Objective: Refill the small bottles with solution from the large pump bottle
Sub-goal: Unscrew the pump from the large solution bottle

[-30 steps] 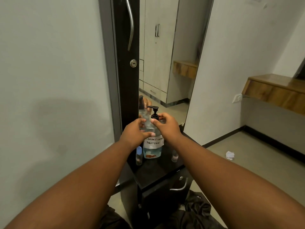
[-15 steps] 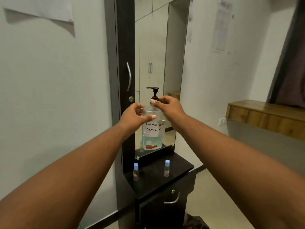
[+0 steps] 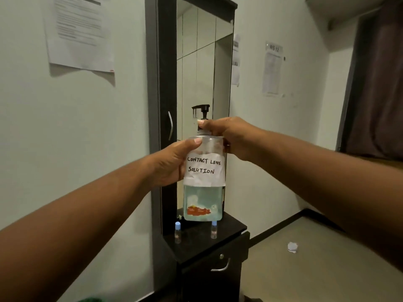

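A person is holding a large pump bottle, labelled "Contact Lens Solution", upright in the air above a black counter. The left hand is wrapping around the bottle's side; the right hand is gripping its black pump collar. Two small blue-capped bottles are standing on the counter below the pump bottle, well apart.

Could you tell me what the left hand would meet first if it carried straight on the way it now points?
The left hand already grips the pump bottle, so nothing lies between; past it, probably the mirror, though depth is unclear.
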